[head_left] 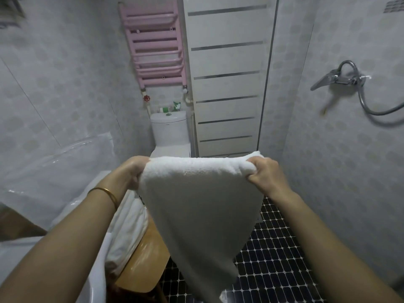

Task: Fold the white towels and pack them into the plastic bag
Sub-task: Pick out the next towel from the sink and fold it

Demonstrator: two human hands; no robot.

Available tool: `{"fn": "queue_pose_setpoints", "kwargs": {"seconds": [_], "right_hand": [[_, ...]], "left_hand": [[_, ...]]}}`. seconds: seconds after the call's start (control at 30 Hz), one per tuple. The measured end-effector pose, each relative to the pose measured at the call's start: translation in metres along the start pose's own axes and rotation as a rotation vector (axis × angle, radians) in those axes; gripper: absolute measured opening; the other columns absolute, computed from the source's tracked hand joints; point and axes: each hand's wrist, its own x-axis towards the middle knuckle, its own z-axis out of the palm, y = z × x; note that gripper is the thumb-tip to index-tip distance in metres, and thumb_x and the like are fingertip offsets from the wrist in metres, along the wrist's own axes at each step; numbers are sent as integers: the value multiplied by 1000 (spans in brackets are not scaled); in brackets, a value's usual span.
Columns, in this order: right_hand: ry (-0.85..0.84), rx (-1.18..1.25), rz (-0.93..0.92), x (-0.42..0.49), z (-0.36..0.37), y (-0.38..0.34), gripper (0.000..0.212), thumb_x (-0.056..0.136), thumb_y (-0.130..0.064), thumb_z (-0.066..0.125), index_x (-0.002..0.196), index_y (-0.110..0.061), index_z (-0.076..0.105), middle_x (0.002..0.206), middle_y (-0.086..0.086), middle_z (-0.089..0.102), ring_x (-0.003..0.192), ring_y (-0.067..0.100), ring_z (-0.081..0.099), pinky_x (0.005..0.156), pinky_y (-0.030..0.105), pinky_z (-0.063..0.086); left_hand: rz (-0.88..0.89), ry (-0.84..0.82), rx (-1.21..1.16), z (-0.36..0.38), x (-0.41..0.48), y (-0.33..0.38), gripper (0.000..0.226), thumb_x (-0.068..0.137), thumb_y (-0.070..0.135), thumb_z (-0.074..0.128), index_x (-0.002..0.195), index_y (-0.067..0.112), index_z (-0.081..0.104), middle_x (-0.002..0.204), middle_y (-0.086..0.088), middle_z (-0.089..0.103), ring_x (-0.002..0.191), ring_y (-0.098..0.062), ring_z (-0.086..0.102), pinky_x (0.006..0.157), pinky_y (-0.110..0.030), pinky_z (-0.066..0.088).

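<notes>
One white towel (196, 204) near plastic bag (59, 169)

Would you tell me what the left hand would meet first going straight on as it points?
Probably the toilet, beyond the left hand that grips the white towel; depth is unclear.

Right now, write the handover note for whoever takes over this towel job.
Left hand: grips one top corner of the white terry towel.
Right hand: grips the other corner.
The towel hangs free between them, not yet folded small.
The clear plastic bag lies at the left; white cloth lies beside it, whether inside I cannot tell.
To do: fold this towel and bag it.
</notes>
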Motion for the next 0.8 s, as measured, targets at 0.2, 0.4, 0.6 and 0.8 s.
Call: {"fn": "queue_pose_setpoints", "kwargs": {"seconds": [0.2, 0.4, 0.6, 0.8], "right_hand": [[19, -9, -40, 12, -17, -1, 19, 71, -24, 68, 89, -17, 72, 101, 4, 50, 95, 26, 51, 83, 35, 45], [-154, 662, 21, 5, -24, 1, 23, 59, -26, 65, 75, -9, 66, 65, -4, 62, 61, 6, 57, 55, 21, 45], [-172, 1189, 210, 6, -6, -8, 6, 79, -11, 66, 79, -8, 70, 70, 6, 70, 64, 18, 66, 55, 27, 53], [-147, 1308, 459, 8, 4, -8, 10, 84, -18, 63, 85, -8, 67, 65, 5, 70, 56, 15, 67, 45, 24, 51]], "left_hand": [[-59, 89, 322, -13, 14, -13, 36, 93, 13, 45, 120, -6, 59, 115, -21, 66, 100, -33, 64, 72, -33, 48], [-171, -20, 382, -26, 14, -19, 31, 94, 19, 52, 115, -1, 62, 105, -13, 71, 96, -27, 67, 77, -31, 55], [-27, -256, -264, -40, 22, -36, 21, 78, 20, 70, 88, 2, 74, 93, -13, 71, 76, -24, 72, 64, -35, 59], [318, -365, 28, -35, 24, -59, 93, 41, 29, 96, 121, 19, 50, 125, -12, 52, 106, -23, 63, 78, -31, 56]]}}
